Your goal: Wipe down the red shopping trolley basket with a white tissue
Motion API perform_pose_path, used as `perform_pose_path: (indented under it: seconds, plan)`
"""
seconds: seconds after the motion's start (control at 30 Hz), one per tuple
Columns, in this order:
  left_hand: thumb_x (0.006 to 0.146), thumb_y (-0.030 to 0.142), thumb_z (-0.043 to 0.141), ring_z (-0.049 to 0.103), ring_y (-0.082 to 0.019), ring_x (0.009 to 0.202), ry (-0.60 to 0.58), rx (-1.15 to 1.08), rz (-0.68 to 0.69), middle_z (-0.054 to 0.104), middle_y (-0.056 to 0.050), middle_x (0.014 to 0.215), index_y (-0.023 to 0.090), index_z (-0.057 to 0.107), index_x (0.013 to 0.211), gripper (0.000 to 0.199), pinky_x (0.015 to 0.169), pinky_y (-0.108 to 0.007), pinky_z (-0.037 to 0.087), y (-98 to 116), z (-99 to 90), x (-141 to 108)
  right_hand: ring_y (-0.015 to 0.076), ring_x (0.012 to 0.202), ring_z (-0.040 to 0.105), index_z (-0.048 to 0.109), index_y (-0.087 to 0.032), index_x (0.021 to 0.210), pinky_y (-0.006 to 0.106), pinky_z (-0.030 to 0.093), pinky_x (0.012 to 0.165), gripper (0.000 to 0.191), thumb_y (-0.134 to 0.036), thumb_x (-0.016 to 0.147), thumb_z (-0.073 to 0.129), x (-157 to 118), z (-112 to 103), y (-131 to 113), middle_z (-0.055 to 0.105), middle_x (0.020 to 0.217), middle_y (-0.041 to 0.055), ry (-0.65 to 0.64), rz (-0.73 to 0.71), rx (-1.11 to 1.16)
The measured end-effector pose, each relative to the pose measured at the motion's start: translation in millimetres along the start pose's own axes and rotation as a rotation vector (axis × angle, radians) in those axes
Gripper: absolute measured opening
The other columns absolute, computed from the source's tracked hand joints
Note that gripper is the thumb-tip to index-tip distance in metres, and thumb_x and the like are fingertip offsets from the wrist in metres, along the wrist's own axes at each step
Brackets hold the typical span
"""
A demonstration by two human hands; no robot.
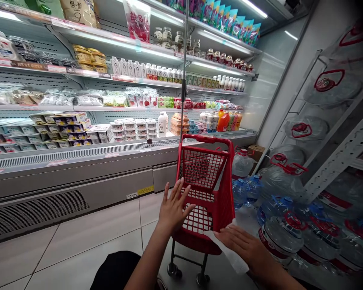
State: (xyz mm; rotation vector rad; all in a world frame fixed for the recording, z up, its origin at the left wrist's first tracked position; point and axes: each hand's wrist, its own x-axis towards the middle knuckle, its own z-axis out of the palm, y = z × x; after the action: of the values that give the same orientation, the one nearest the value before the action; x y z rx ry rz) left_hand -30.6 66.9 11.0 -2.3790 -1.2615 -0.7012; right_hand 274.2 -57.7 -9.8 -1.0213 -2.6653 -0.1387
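A red plastic shopping cart (223, 209) with a mesh basket stands right before me on dark legs with small wheels. My left hand (174, 207) is spread at the near left side of its basket, fingers apart and holding nothing; whether it touches the cart I cannot tell. Over the near right corner of the basket, my right hand (240, 243) has its fingers together on a white tissue (230, 254). Part of the tissue hangs below the palm, and the thumb is hidden.
An open chilled cabinet (109, 169) with yogurt, milk bottles and packets runs along the left and front. Large water bottles (282, 237) crowd the floor at right, below a metal rack (339, 165) of more bottles. Pale tiles (87, 241) cover the floor; my dark-clothed knee (116, 270) shows below.
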Motion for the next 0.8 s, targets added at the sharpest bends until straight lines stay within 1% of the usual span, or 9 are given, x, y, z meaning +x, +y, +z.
perform_pose_path:
  seconds: [0.1, 0.17, 0.33, 0.43, 0.5, 0.57, 0.7, 0.77, 0.8]
  plan:
    - [0.105, 0.061, 0.037, 0.019, -0.023, 0.16, -0.008, -0.02, -0.119, 0.015, 0.001, 0.174, 0.037, 0.005, 0.166, 0.073, 0.132, -0.053, -0.004, -14, 0.2, -5, 0.0196, 0.149, 0.043, 0.027, -0.031, 0.164, 0.042, 0.031, 0.127, 0.077, -0.012, 0.091, 0.043, 16, -1, 4, 0.046, 0.161, -0.0018, -0.032, -0.049, -0.016]
    - [0.105, 0.061, 0.039, 0.021, -0.025, 0.159, -0.014, -0.055, -0.182, 0.016, 0.002, 0.173, 0.038, 0.003, 0.166, 0.074, 0.132, -0.055, -0.001, -10, 2.2, -7, 0.0212, 0.152, 0.037, 0.026, -0.032, 0.164, 0.045, 0.026, 0.128, 0.077, -0.015, 0.091, 0.044, 30, 4, 0, 0.04, 0.165, -0.0022, -0.038, -0.027, -0.033]
    - [0.105, 0.058, 0.04, 0.023, -0.024, 0.159, -0.032, -0.139, -0.136, 0.02, 0.005, 0.172, 0.041, 0.003, 0.165, 0.073, 0.133, -0.051, 0.006, 20, 10.1, -12, 0.0258, 0.155, 0.031, 0.019, -0.024, 0.167, 0.049, 0.027, 0.128, 0.081, -0.02, 0.091, 0.048, 71, 30, -29, 0.031, 0.169, 0.0054, 0.065, 0.002, -0.08]
    - [0.107, 0.056, 0.038, 0.024, -0.022, 0.158, -0.034, -0.133, -0.127, 0.021, 0.004, 0.172, 0.039, 0.001, 0.165, 0.071, 0.133, -0.05, 0.003, 23, 10.8, -17, 0.0244, 0.155, 0.031, 0.018, -0.022, 0.167, 0.048, 0.031, 0.126, 0.083, -0.015, 0.089, 0.047, 88, 39, -27, 0.032, 0.169, 0.0071, 0.097, -0.03, -0.087]
    - [0.107, 0.058, 0.036, 0.024, -0.022, 0.158, -0.057, -0.126, -0.143, 0.02, 0.003, 0.173, 0.037, 0.0, 0.165, 0.072, 0.132, -0.051, 0.001, 16, 9.4, -19, 0.0207, 0.154, 0.034, 0.022, -0.026, 0.166, 0.046, 0.032, 0.126, 0.079, -0.011, 0.091, 0.044, 92, 38, -6, 0.039, 0.166, 0.0042, 0.099, -0.024, -0.088]
    - [0.106, 0.061, 0.033, 0.022, -0.022, 0.159, -0.088, -0.124, -0.174, 0.019, 0.001, 0.173, 0.036, -0.001, 0.165, 0.073, 0.132, -0.054, -0.001, 8, 8.0, -19, 0.0188, 0.152, 0.037, 0.028, -0.03, 0.164, 0.047, 0.031, 0.126, 0.071, -0.011, 0.096, 0.04, 89, 33, 28, 0.046, 0.162, 0.0015, 0.114, 0.038, -0.107]
    - [0.106, 0.063, 0.03, 0.019, -0.023, 0.16, -0.139, -0.133, -0.228, 0.014, 0.0, 0.173, 0.037, 0.0, 0.165, 0.071, 0.13, -0.06, -0.002, -7, 9.4, -17, 0.0216, 0.15, 0.04, 0.041, -0.028, 0.159, 0.052, 0.029, 0.127, 0.056, -0.023, 0.103, 0.041, 75, 21, 101, 0.053, 0.157, 0.0035, 0.18, 0.192, -0.197]
    - [0.106, 0.063, 0.029, 0.019, -0.023, 0.16, -0.146, -0.135, -0.256, 0.014, 0.0, 0.173, 0.038, -0.002, 0.165, 0.071, 0.129, -0.061, -0.002, -13, 11.5, -16, 0.0229, 0.15, 0.04, 0.044, -0.027, 0.157, 0.052, 0.028, 0.127, 0.053, -0.026, 0.104, 0.042, 71, 20, 117, 0.055, 0.154, 0.0036, 0.217, 0.266, -0.238]
    - [0.106, 0.062, 0.029, 0.02, -0.024, 0.16, -0.147, -0.133, -0.27, 0.015, 0.001, 0.173, 0.038, -0.002, 0.165, 0.07, 0.129, -0.062, -0.002, -16, 12.3, -15, 0.0238, 0.149, 0.041, 0.046, -0.027, 0.156, 0.053, 0.028, 0.127, 0.052, -0.027, 0.104, 0.042, 71, 21, 116, 0.057, 0.153, 0.0038, 0.235, 0.292, -0.251]
